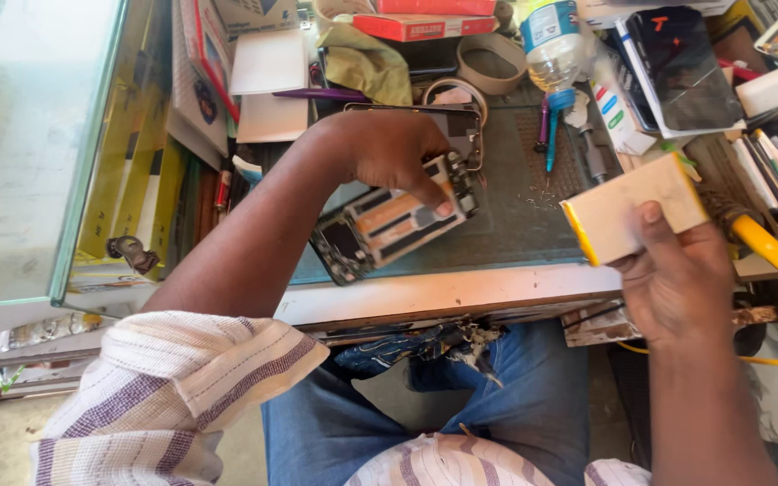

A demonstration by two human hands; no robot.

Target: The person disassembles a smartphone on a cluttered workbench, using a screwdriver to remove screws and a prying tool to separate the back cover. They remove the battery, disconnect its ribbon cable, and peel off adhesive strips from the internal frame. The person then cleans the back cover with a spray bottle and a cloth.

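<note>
An opened phone [389,225] with its back cover off lies tilted on the grey work mat [524,216], inner boards and orange strips showing. My left hand [393,148] rests on its upper right part, fingers pressing down on it. My right hand [677,270] is raised to the right of the mat and holds a flat cream-coloured rectangular pack with a yellow edge [632,207], thumb on its face.
A glass case [29,144] stands at the left. Behind the mat lie tape rolls [490,63], a plastic bottle [551,40], red boxes [420,25], a screwdriver [549,135] and phone screens [686,67]. A yellow-handled tool [776,256] lies at the right.
</note>
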